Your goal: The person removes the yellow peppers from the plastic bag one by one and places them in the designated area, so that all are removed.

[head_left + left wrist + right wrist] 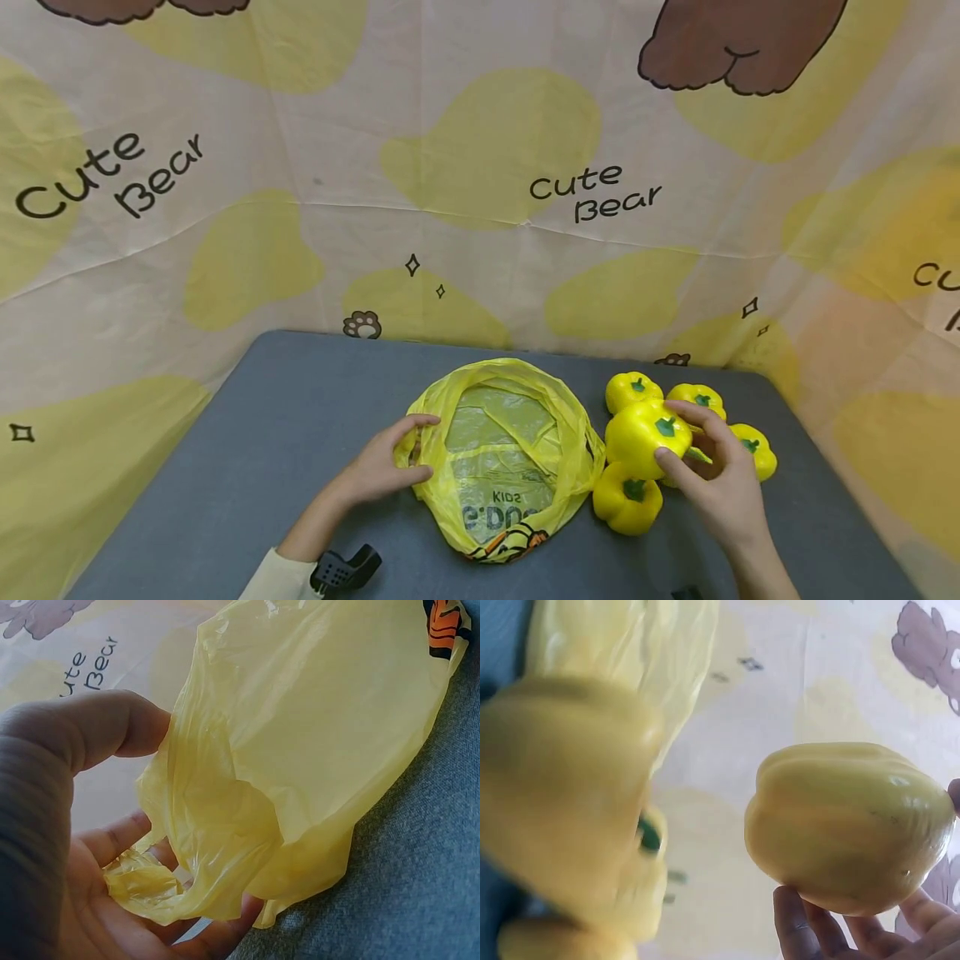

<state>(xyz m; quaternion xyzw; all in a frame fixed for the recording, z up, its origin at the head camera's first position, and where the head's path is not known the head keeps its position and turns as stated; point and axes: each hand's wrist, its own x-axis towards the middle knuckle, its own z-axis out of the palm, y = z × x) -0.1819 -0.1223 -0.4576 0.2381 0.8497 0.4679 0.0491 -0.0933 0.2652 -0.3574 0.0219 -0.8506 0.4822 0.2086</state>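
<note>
A yellow bell pepper [647, 437] is held up by my right hand [716, 475], with thumb and fingers on opposite sides of it. In the right wrist view, fingers [799, 930] support this pepper [847, 825] from below. My left hand [386, 462] grips the left side of a yellow plastic bag [498, 546]. The bag's wide mouth faces up, showing printed lettering inside. In the left wrist view, the thumb [139, 724] touches the bag [300, 750] while other fingers curl behind its crumpled edge, partly hidden by the plastic.
More yellow bell peppers stand right of the bag: one in front [626, 504], two behind [633, 390], and one at far right [757, 450]. A grey table [315, 400] lies beneath everything. A printed cloth [480, 150] hangs behind it.
</note>
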